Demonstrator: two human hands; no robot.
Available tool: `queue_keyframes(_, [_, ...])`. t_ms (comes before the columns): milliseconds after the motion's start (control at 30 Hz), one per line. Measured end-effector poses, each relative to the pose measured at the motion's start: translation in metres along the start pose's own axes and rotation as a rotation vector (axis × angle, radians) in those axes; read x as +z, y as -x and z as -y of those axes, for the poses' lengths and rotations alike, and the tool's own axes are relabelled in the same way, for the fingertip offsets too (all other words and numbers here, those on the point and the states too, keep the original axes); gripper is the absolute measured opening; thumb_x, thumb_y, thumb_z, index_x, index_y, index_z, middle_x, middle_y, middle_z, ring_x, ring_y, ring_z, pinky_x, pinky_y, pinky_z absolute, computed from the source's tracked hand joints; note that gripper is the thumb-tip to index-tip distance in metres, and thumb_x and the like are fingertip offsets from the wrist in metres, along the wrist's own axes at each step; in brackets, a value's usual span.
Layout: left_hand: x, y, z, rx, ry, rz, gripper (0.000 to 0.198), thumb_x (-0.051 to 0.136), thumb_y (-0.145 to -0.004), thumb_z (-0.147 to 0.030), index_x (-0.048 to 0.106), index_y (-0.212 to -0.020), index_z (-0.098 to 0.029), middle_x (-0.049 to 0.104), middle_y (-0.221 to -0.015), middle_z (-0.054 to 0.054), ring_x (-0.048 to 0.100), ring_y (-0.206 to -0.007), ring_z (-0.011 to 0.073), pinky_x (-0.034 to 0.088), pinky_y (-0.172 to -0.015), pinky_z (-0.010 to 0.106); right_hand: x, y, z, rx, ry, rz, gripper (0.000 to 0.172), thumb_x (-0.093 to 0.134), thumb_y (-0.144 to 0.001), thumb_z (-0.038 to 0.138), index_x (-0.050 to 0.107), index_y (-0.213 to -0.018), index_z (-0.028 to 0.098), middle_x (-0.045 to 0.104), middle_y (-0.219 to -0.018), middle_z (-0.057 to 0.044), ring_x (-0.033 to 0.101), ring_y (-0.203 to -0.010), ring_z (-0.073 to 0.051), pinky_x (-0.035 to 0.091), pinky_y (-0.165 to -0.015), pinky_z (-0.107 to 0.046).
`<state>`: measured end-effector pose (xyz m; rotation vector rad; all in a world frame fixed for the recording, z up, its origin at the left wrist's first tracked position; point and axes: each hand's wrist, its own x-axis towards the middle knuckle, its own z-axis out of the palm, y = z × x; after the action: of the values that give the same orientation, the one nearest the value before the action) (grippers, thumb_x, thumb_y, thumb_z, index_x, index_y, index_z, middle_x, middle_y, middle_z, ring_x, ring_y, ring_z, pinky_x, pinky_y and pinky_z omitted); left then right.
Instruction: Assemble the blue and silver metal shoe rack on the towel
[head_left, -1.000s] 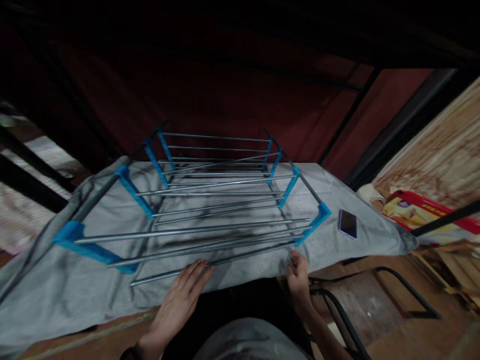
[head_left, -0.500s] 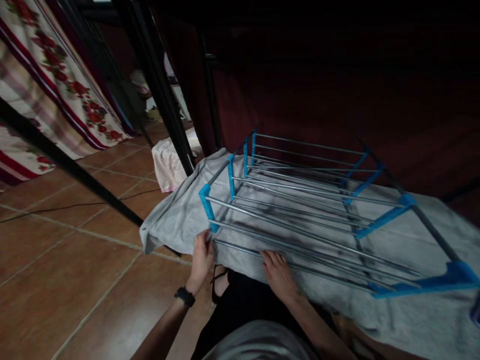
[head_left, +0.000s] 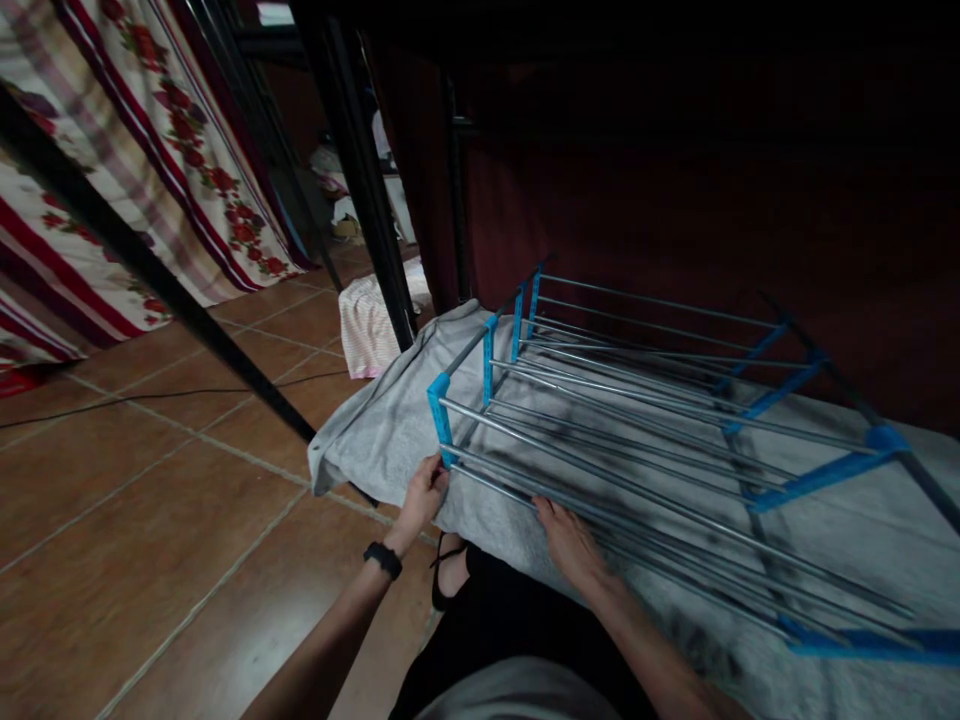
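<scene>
Where right hand (head_left: pixel 568 543) rests, rod (head_left: pixel 491 484) slants, lower-right in view

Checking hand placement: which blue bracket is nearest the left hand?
The front bracket in the left row: its lower end is at the left hand; the others stand farther back or rightward.

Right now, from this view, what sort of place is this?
Probably a bedroom or dormitory, though I cannot be sure: a flowered cloth hangs at the left, a dark post resembles part of a bed frame, and the floor is tiled.
</scene>
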<state>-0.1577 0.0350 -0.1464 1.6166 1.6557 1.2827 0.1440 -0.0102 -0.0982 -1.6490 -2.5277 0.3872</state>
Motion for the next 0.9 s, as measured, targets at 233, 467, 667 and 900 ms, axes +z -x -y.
queue_keyframes(233, [0.002, -0.006, -0.011, 0.001, -0.039, 0.031, 0.011, 0.061, -0.077, -0.024, 0.063, -0.086, -0.018, 0.054, -0.078, 0.001, 0.052, -0.072, 0.0153, 0.046, -0.071, 0.029, -0.002, -0.001, -0.002, -0.025, 0.014, 0.004, 0.059, 0.028, -0.087, 0.0, 0.05, -0.136, 0.021, 0.058, -0.134, -0.009, 0.057, -0.12, -0.022, 0.042, -0.104, -0.037])
queue_keyframes(467, [0.002, -0.008, -0.013, -0.012, -0.042, 0.035, 0.008, 0.058, -0.08, -0.025, 0.059, -0.08, -0.017, 0.053, -0.072, -0.001, 0.05, -0.07, 0.015, 0.043, -0.068, 0.028, -0.001, -0.003, -0.002, -0.034, 0.044, 0.026, 0.061, 0.026, -0.086, -0.002, 0.048, -0.139, 0.019, 0.058, -0.135, -0.011, 0.057, -0.121, -0.022, 0.043, -0.103, -0.037])
queue_keyframes(667, [0.003, -0.008, -0.011, -0.018, -0.051, 0.04, 0.007, 0.056, -0.079, -0.024, 0.057, -0.078, -0.017, 0.051, -0.07, -0.001, 0.049, -0.069, 0.0154, 0.043, -0.067, 0.028, 0.0, -0.003, -0.004, -0.04, -0.002, 0.013, 0.061, 0.029, -0.085, 0.0, 0.048, -0.139, 0.019, 0.058, -0.134, -0.012, 0.058, -0.12, -0.023, 0.043, -0.103, -0.04])
queue_keyframes(900, [0.005, -0.007, -0.008, -0.004, -0.071, 0.04, 0.006, 0.055, -0.08, -0.024, 0.056, -0.078, -0.018, 0.05, -0.071, -0.001, 0.049, -0.07, 0.0156, 0.043, -0.068, 0.028, 0.008, -0.004, -0.008, -0.024, -0.026, 0.012, 0.055, 0.027, -0.091, 0.006, 0.048, -0.139, 0.02, 0.06, -0.133, -0.012, 0.06, -0.117, -0.023, 0.045, -0.099, -0.04])
